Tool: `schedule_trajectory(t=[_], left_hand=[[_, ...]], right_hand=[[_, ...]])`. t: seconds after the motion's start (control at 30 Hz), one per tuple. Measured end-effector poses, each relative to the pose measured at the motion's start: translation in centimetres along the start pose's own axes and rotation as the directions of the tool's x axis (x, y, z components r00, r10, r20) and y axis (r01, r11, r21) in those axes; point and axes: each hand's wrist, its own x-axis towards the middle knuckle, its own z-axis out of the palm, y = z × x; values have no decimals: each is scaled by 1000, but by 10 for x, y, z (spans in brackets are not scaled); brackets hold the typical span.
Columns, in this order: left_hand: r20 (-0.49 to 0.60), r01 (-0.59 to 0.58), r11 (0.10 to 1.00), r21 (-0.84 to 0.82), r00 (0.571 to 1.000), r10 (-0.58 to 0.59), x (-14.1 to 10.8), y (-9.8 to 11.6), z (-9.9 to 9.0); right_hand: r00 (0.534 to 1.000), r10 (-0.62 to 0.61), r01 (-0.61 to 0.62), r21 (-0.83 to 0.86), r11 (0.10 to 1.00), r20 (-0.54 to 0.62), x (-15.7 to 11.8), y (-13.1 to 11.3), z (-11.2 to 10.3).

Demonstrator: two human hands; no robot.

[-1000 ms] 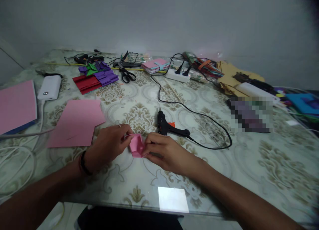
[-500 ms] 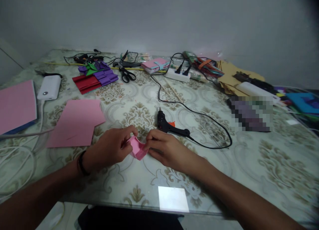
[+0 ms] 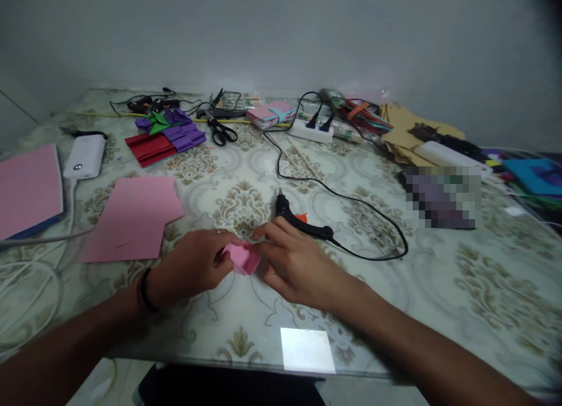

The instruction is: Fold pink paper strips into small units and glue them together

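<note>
Between my hands is a small folded piece of pink paper point(image 3: 244, 258), shaped like a shallow open box with upright sides. My left hand point(image 3: 199, 256) is closed on its left side, thumb in front and fingers behind. At the right side is my right hand point(image 3: 292, 259), its fingers parted and the thumb away from the paper; a fingertip is at the upper right edge. A black glue gun point(image 3: 302, 221) lies just beyond my right hand, with a bit of orange showing beside it. Left of my left hand lies a flat pink paper sheet point(image 3: 134, 218).
Scissors point(image 3: 222, 130), folded red paper point(image 3: 149, 148) and purple paper point(image 3: 184, 136) lie toward the back. A white power strip point(image 3: 311, 132) feeds the glue gun's looping black cord point(image 3: 360, 202). A white power bank point(image 3: 85, 157) with a cable sits at left, near pink sheets point(image 3: 28, 183).
My right hand's fingers have loosened and spread from their pinch on the paper's right side. The paper box has tipped slightly, its right wall now more upright. My left hand keeps its hold.
</note>
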Motion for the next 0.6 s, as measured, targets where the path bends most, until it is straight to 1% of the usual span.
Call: schedule_trajectory(t=[0.13, 0.33, 0.43, 0.6], left_hand=[[30, -22, 999, 41, 999, 21, 0, 2, -1], [53, -49, 998, 40, 997, 47, -2, 7, -4], [63, -43, 999, 33, 997, 41, -3, 7, -4], [71, -40, 998, 47, 997, 36, -5, 6, -2]], right_hand=[[996, -86, 87, 51, 995, -25, -1, -2, 0], [986, -155, 150, 93, 984, 57, -2, 0, 2], [981, -170, 158, 127, 979, 92, -3, -1, 1], [977, -157, 143, 106, 984, 143, -4, -4, -4]])
